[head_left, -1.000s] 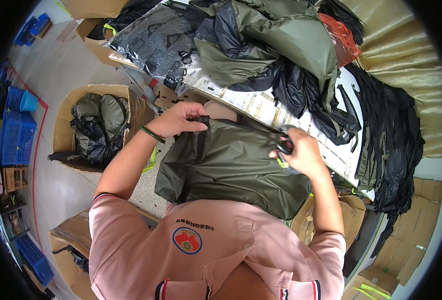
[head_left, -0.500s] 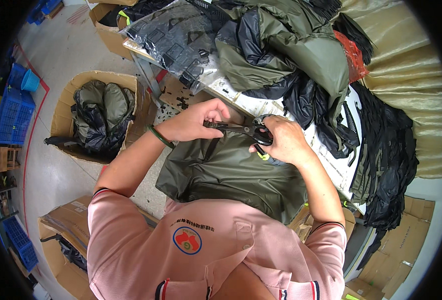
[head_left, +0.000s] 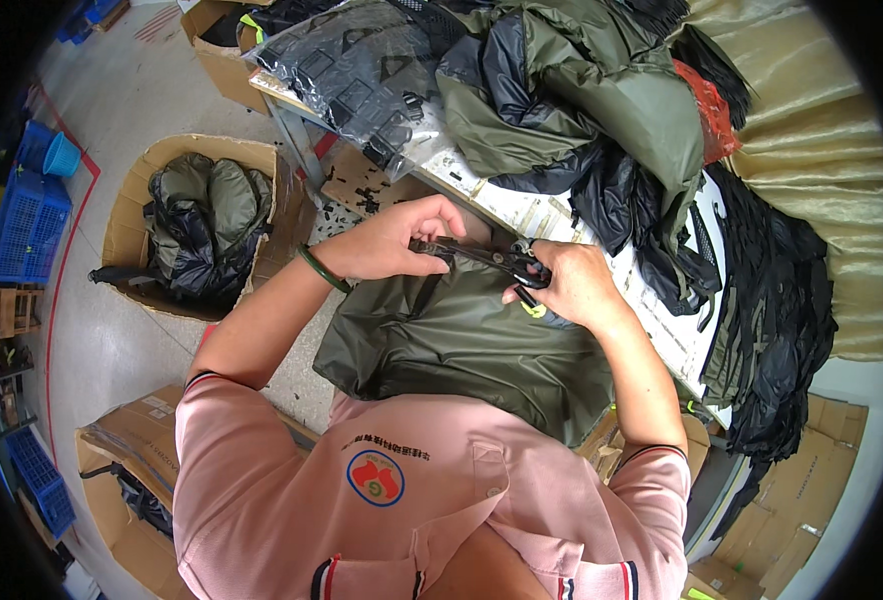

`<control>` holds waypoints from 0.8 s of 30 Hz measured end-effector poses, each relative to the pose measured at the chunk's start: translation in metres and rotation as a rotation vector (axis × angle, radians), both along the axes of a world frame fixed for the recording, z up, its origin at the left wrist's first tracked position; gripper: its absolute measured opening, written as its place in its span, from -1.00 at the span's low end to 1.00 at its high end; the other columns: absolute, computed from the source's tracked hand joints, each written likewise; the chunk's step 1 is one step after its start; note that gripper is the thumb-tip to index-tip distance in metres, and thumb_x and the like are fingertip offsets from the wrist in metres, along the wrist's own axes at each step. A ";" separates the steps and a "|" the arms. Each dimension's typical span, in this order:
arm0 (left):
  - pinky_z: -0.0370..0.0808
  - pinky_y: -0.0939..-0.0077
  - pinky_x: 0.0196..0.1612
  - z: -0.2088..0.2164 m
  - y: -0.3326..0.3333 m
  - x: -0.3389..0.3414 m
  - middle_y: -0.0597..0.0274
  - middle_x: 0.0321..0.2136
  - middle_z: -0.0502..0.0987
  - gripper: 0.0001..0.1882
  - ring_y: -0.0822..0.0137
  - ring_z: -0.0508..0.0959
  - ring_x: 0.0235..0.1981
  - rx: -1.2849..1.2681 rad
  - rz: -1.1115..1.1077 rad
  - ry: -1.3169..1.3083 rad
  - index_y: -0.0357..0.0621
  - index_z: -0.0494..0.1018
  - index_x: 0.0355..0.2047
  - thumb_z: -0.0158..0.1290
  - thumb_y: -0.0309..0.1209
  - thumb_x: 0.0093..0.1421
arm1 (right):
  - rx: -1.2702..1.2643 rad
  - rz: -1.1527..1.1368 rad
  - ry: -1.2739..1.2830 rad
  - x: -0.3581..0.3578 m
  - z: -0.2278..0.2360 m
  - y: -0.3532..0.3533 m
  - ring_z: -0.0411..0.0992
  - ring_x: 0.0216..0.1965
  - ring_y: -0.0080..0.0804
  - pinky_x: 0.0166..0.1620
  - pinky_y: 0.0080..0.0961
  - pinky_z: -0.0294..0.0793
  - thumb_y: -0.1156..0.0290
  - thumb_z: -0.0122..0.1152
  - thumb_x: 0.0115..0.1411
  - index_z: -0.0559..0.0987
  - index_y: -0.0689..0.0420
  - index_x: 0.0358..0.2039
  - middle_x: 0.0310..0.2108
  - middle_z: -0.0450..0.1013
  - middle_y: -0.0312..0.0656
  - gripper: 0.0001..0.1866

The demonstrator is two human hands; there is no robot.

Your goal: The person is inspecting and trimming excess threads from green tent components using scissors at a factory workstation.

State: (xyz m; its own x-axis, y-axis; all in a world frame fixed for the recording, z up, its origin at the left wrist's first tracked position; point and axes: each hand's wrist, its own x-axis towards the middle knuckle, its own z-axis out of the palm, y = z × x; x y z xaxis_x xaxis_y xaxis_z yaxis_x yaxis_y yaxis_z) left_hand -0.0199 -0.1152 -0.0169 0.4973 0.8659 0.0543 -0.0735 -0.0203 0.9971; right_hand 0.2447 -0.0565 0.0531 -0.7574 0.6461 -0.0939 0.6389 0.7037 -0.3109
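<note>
My right hand grips black-handled scissors, their blades pointing left toward my other hand. Between thumb and fingers, my left hand pinches a small dark strap end, right by the blade tips. Its outer fingers are curled up loosely. Olive-green coated fabric hangs over my lap beneath both hands, with a dark strap running down it. Below my right fingers a bit of yellow-green trim shows. Whether the blades touch the strap is too small to tell.
Ahead, a white worktable bears piled olive and black fabric and a clear plastic bag of black buckles. Dark straps hang at the right. An open carton with folded olive goods stands on the floor at left.
The scissors have tilted slightly and their blades look a little wider apart. My left hand keeps its pinch in nearly the same place. The view has shifted slightly.
</note>
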 end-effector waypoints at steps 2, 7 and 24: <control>0.27 0.70 -0.36 0.000 -0.001 0.002 0.41 -0.47 0.39 -0.61 0.62 0.35 -0.42 -0.077 0.013 -0.036 -0.16 0.30 -0.10 0.15 -0.61 0.06 | 0.005 -0.023 0.010 0.002 -0.001 -0.001 0.48 -0.57 -0.12 -0.43 -0.31 0.46 -0.04 0.54 -0.26 0.50 0.19 -0.60 -0.64 0.47 -0.14 -0.45; 0.37 0.68 -0.22 0.005 -0.006 -0.003 0.34 -0.37 0.48 -0.63 0.55 0.45 -0.32 0.010 0.080 0.012 -0.20 0.37 -0.10 0.15 -0.59 0.06 | -0.037 -0.151 0.054 0.004 0.002 -0.003 0.45 -0.59 -0.18 -0.45 -0.33 0.42 -0.04 0.54 -0.26 0.48 0.20 -0.59 -0.64 0.45 -0.12 -0.43; 0.35 0.26 0.07 0.147 -0.130 -0.332 -0.03 -0.05 0.47 -0.58 0.06 0.46 -0.03 0.329 1.339 1.638 -0.24 0.42 -0.01 0.15 -0.29 0.18 | 0.348 -0.903 0.581 0.273 -0.007 0.057 0.47 -0.36 -0.29 -0.20 -0.37 0.44 0.43 0.52 -0.13 0.43 0.24 -0.26 -0.36 0.52 -0.04 -0.53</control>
State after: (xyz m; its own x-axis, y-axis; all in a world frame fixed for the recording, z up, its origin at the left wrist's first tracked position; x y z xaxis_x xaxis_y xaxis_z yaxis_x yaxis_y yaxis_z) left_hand -0.3516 -0.2454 0.1305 -0.5064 0.6976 0.5068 0.8336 0.5465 0.0807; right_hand 0.5180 0.0002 0.0459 0.1304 0.9014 0.4129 0.7800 0.1639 -0.6040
